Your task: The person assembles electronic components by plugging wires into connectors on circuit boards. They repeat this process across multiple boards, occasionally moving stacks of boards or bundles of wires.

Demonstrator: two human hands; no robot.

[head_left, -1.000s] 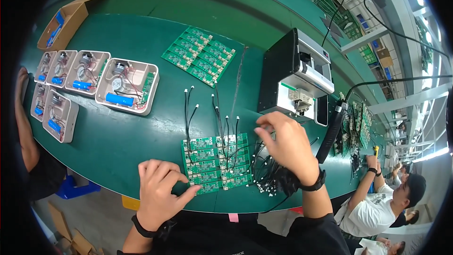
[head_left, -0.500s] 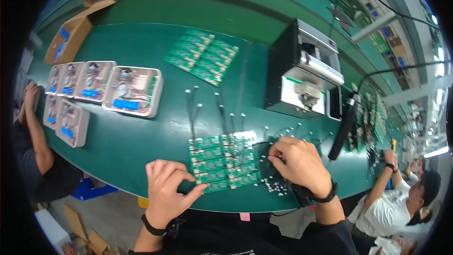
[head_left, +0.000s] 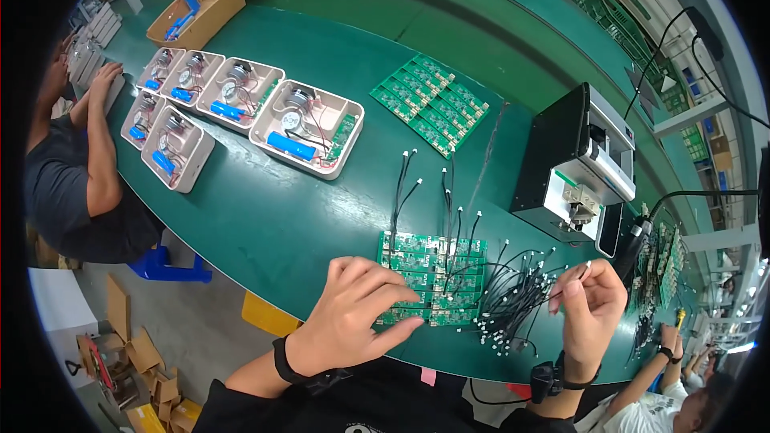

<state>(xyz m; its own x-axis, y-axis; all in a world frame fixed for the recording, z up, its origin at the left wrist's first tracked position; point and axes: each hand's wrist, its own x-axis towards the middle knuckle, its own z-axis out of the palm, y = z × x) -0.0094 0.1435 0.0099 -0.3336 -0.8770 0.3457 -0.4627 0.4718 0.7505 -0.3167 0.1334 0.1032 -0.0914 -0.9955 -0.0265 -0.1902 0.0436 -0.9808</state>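
Note:
A panel of green circuit boards (head_left: pixel 393 261) lies on the table before me, several black cables with white plugs standing out from its far side. My left hand (head_left: pixel 357 313) is over the panel's near left part, fingers spread and thumb apart, with nothing visible in it. Right of the panel is a loose pile of black cables (head_left: pixel 517 297) with white plugs. Beside that pile my right hand (head_left: pixel 592 305) pinches a thin black cable, its small white plug (head_left: pixel 589 265) showing above the fingertips; part of the cable is hidden by the fingers.
Farther back lie more green circuit boards (head_left: pixel 433 104). A black-and-silver machine (head_left: pixel 577 164) stands at right. Open pale cases (head_left: pixel 309 128) with blue cylinders and wires fill the left, near a cardboard box (head_left: pixel 196 16). Another person's arm (head_left: pixel 102 144) rests at far left.
The whole view has shifted, so the table things appear farther right. My right hand has drawn away from the panel and cable pile, holding a cable. My left hand remains at the panel's near left.

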